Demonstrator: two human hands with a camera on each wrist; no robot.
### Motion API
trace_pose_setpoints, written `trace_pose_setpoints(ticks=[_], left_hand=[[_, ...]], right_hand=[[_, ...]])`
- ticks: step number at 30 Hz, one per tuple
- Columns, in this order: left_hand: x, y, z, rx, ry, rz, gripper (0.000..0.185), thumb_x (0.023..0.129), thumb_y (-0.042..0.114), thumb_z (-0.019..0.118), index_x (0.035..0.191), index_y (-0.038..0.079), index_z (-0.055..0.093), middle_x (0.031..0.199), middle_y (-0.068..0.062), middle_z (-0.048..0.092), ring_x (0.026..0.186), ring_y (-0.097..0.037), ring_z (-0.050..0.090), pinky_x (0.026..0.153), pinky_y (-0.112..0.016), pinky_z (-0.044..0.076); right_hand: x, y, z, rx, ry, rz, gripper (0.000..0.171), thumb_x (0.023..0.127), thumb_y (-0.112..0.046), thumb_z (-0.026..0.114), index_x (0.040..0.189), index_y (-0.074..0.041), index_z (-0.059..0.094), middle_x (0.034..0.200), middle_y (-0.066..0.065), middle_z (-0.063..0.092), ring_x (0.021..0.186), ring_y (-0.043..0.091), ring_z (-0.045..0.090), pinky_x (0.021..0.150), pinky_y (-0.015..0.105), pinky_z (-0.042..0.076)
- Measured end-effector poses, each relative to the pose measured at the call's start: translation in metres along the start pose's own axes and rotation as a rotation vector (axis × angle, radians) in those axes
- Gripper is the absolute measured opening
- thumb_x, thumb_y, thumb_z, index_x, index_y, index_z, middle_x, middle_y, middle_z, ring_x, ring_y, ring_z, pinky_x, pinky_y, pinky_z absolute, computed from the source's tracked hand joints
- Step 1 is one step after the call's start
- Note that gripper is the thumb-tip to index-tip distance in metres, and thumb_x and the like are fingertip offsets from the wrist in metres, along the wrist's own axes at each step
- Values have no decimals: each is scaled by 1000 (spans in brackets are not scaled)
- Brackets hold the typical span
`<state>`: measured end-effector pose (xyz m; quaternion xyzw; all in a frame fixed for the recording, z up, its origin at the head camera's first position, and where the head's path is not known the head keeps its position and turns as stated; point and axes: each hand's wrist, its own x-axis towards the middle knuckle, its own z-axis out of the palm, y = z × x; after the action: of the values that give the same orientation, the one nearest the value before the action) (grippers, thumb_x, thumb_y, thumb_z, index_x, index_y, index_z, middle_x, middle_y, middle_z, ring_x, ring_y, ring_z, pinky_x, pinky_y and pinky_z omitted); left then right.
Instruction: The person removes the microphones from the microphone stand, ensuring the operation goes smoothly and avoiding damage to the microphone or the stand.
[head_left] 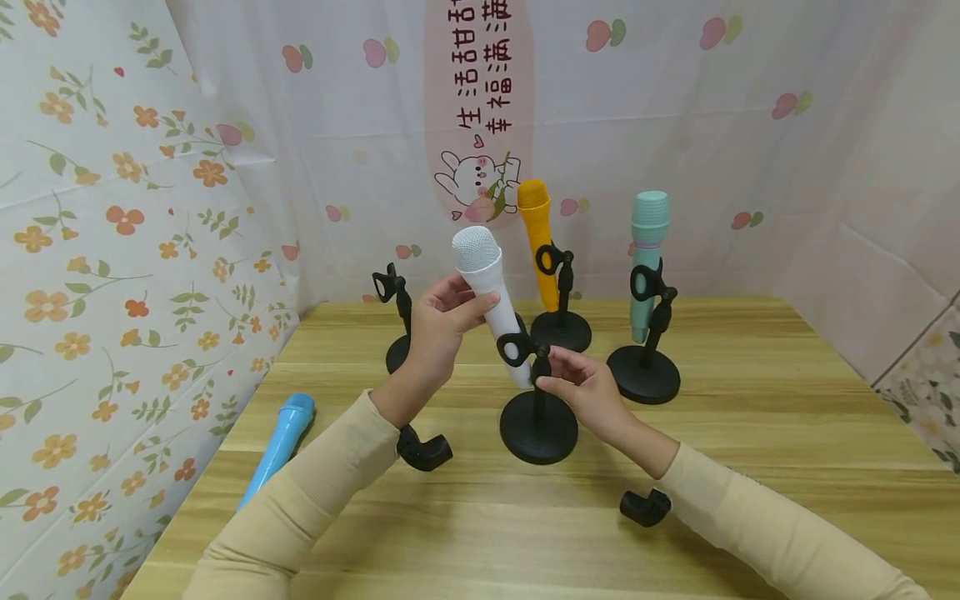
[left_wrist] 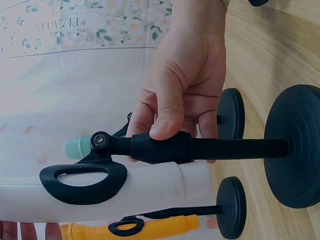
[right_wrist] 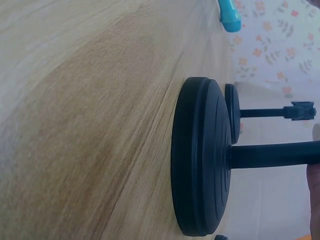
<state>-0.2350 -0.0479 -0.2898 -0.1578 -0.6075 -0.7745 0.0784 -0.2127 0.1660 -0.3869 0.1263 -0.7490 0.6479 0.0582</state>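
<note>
My left hand grips a white microphone below its mesh head, thumb across the front. The microphone leans to the upper left, and its lower body passes through the ring clip of a black desk stand. With thumb and fingers my right hand holds the upper post of that stand. The left wrist view shows the right thumb pressed on the thick collar below the clip joint. In the right wrist view the round base is at the wooden tabletop.
Behind stand a yellow microphone and, to the right, a mint microphone, both in black stands. A stand with a bare clip is at left. A blue microphone lies near the left edge. Patterned cloth hangs behind.
</note>
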Motion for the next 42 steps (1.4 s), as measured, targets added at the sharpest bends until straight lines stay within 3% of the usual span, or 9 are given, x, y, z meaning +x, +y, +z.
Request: trace_pose_setpoints(ticks=[21, 33, 42], left_hand=[[-1, 1, -1, -22, 32, 23, 35, 85, 1, 73, 118, -3, 63, 110, -13, 66, 96, -23, 63, 82, -38, 56], [-1, 4, -3, -44, 45, 39, 37, 85, 1, 72, 119, -5, 62, 111, -14, 66, 97, -22, 63, 84, -39, 55], [2, 9, -3, -116, 58, 46, 38, 85, -3, 70, 122, -5, 61, 110, -13, 65, 100, -25, 63, 84, -42, 55]], right_hand=[[1, 2, 2, -12, -6, 12, 42, 85, -2, 75, 125, 4, 62, 115, 16, 64, 101, 17, 58, 87, 20, 49], [1, 3, 3, -8, -2, -2, 42, 84, 0, 74, 124, 6, 62, 113, 15, 65, 98, 14, 59, 86, 20, 50], [1, 3, 0, -15, 6, -8, 39, 84, 0, 74, 121, 6, 63, 113, 15, 65, 98, 11, 60, 86, 20, 50]])
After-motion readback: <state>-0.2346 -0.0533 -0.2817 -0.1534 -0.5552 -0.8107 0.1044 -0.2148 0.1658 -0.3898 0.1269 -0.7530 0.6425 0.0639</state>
